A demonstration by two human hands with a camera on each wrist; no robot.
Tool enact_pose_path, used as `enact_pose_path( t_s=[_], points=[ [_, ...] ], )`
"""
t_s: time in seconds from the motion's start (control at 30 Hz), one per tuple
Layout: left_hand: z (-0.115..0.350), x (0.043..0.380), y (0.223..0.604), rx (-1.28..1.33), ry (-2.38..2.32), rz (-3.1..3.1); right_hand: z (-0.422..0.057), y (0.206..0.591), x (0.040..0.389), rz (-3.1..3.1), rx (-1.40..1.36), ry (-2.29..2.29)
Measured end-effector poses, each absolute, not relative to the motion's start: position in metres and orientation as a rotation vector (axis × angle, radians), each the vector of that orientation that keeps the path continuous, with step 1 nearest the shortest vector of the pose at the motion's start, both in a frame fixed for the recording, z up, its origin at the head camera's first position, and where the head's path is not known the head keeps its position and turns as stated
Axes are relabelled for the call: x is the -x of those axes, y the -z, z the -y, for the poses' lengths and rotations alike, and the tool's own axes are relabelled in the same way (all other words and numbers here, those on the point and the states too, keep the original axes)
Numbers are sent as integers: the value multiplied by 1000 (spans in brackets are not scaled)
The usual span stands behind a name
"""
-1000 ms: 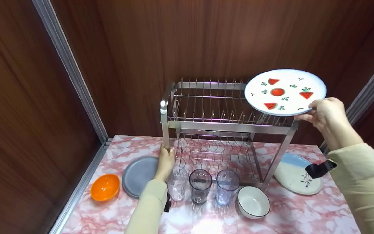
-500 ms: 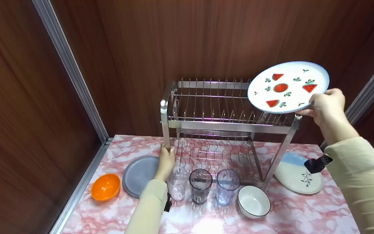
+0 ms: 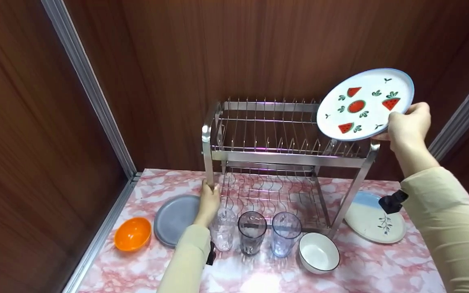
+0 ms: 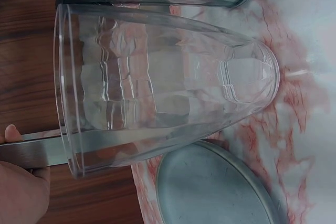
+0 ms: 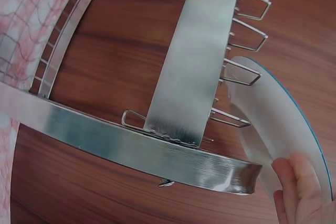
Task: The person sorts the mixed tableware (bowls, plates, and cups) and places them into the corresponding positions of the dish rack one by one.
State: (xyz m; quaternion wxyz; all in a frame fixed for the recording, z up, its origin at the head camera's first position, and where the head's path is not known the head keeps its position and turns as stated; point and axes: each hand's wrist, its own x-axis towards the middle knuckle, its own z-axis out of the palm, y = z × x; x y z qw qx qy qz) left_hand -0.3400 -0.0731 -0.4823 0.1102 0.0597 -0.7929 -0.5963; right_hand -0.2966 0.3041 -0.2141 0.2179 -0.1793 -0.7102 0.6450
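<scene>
A white plate (image 3: 367,116) with watermelon prints and a blue rim is tilted above the right end of the dish rack's (image 3: 287,158) upper tier. My right hand (image 3: 409,124) grips its near right edge, thumb on the printed face. In the right wrist view, fingers (image 5: 299,182) press the plate's white underside (image 5: 262,98), close to the wire prongs. My left hand (image 3: 209,201) holds the rack's left front leg (image 3: 207,162). The left wrist view has a clear glass (image 4: 168,77) in front of that leg, and part of the hand (image 4: 23,190).
A dark glass (image 3: 252,234), a bluish glass (image 3: 286,235) and a white bowl (image 3: 318,253) stand before the rack. A grey plate (image 3: 173,221) and an orange bowl (image 3: 132,235) are at left. A blue-and-cream plate (image 3: 373,224) lies at right on the marbled table.
My right hand has raised the watermelon plate a little and moved it slightly right, tilting it more steeply. My left hand has stayed on the rack's leg.
</scene>
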Motion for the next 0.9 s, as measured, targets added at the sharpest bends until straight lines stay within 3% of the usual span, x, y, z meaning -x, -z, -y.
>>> enact_pose_path(
  t_s=[0.57,0.9],
  points=[
    [73,340,483,-181,1766,2335,-298,220,310,2149,567,-1167],
    [73,339,482,-198,1742,2340,-290,220,315,2181,539,-1076]
  ],
)
